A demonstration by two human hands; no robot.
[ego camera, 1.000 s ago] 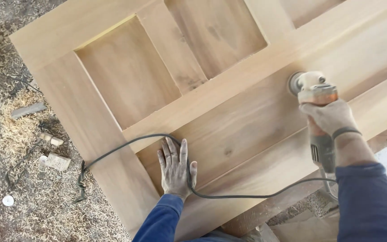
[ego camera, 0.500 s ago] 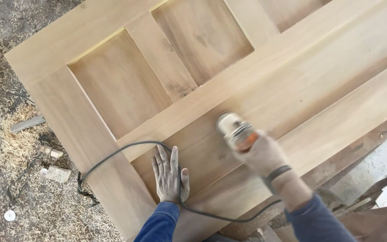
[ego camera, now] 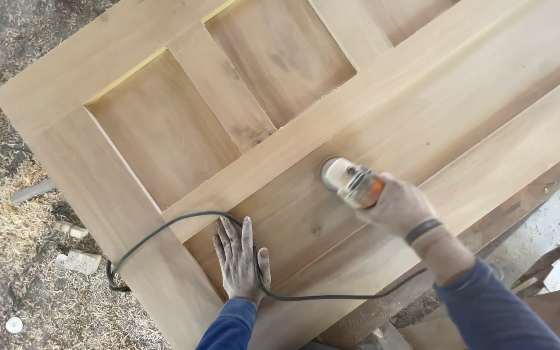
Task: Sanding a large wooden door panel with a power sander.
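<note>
Sander (ego camera: 348,180) shifted right, hand (ego camera: 398,206) hiding body

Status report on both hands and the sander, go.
Left hand flat on the wooden door, fingers spread. Right hand gripping the sander, head down on the door's panel. Power cord loops across the door past the left hand.
</note>
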